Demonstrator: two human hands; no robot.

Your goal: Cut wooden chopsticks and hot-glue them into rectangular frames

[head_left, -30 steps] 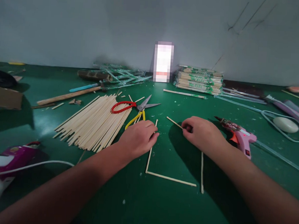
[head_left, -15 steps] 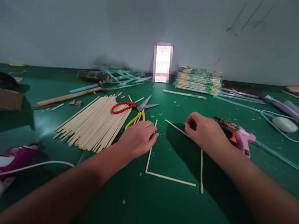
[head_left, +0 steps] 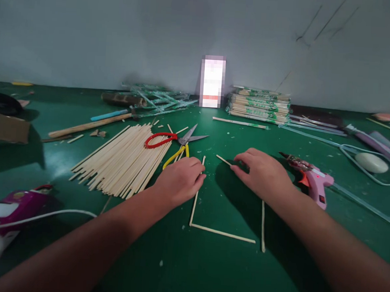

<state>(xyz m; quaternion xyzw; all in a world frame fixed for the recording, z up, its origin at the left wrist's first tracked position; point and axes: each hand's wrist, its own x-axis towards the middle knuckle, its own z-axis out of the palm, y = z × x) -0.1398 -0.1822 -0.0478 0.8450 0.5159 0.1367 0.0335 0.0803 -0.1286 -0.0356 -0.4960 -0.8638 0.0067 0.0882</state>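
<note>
On the green table (head_left: 207, 270) lie thin wooden sticks laid out as three sides of a square: a left stick (head_left: 195, 203), a bottom stick (head_left: 222, 232) and a right stick (head_left: 263, 227). My left hand (head_left: 179, 180) is curled, its fingertips pressing the left stick. My right hand (head_left: 262, 172) rests on a fourth loose stick (head_left: 223, 160), fingers stretched low over it and pinning its right part to the table.
A fan of bare sticks (head_left: 124, 159) lies left of the hands, with red and yellow scissors (head_left: 172, 142) beside it. A pink glue gun (head_left: 310, 177) sits right of my right hand, a purple one (head_left: 15, 210) near left. Packed stick bundles (head_left: 258, 105) line the wall.
My right hand has flattened and reached slightly left over the loose stick, whose far end sits a little to the right of before. The left hand has stayed put.
</note>
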